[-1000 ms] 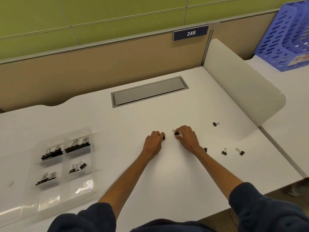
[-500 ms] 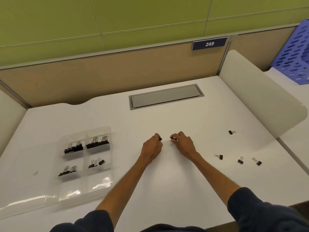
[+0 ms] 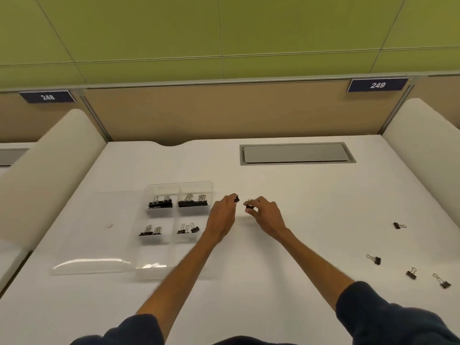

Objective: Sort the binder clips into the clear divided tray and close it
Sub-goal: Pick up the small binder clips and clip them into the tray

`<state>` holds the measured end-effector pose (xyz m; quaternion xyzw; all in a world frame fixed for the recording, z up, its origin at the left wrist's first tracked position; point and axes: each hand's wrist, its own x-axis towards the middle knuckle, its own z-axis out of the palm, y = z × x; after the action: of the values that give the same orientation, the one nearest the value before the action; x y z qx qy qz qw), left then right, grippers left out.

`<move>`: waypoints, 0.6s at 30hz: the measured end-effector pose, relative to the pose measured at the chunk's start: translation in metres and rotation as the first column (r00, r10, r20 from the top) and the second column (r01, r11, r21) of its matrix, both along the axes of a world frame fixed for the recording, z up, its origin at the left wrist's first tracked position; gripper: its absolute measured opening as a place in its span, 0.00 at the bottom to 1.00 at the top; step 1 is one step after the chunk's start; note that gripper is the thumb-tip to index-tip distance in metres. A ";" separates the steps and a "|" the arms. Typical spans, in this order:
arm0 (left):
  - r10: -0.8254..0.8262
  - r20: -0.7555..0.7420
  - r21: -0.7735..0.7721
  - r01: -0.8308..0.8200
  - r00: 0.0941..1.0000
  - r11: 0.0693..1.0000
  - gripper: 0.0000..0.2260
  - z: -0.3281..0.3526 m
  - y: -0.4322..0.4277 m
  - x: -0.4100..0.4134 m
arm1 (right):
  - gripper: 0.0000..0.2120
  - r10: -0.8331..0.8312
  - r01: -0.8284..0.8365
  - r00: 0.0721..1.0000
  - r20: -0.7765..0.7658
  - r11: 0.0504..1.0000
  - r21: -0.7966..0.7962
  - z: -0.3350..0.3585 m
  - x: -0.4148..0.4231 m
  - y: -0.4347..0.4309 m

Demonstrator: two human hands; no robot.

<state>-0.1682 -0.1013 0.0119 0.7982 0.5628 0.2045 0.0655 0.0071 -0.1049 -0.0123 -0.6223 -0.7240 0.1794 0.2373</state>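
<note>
Binder clips already sit in four compartments of the clear tray, which lies on the left half of the white desk. The two far compartments each hold a row of larger black ones, and the two middle compartments hold smaller ones. The tray's clear lid lies flat on the desk, touching the tray's left side.

The left hand is just right of the tray's far right corner. Its thumb and fingertips pinch a small black clip. The right hand is just beside it to the right, fingers curled, pinching a second small clip whose wire handles stick up. The two hands are near each other but apart. Whether they rest on the desk or are lifted off it cannot be told. Both forearms are bare, with dark sleeves ending near the elbows.

Four loose clips lie on the right side of the desk, well apart from the hands: one farther back and three closer to the near edge.

A grey hatch is set into the far part of the desk. Behind it stands a tan partition with number plates reading 248 and 249, below a green wall. White rounded side panels stand at either end of the desk.
</note>
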 end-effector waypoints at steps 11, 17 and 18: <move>0.186 -0.163 0.065 -0.178 0.969 0.982 0.17 0.002 -0.002 -0.108 | 0.17 0.164 -0.159 0.982 -0.098 0.986 0.054 0.008 -0.096 0.017; 0.121 -0.255 -0.102 -0.151 0.959 0.983 0.16 -0.007 -0.005 -0.153 | 0.23 0.237 -0.236 0.971 -0.022 0.970 0.063 0.011 -0.134 0.022; 0.115 -0.274 -0.104 -0.148 0.955 0.984 0.16 -0.007 -0.005 -0.159 | 0.23 0.243 -0.242 0.970 -0.002 0.969 0.055 0.010 -0.139 0.022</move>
<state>-0.3271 -0.1068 0.0047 0.7736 0.6300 0.0638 0.0243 -0.1323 -0.0827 -0.0019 -0.5218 -0.7981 0.1901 0.2335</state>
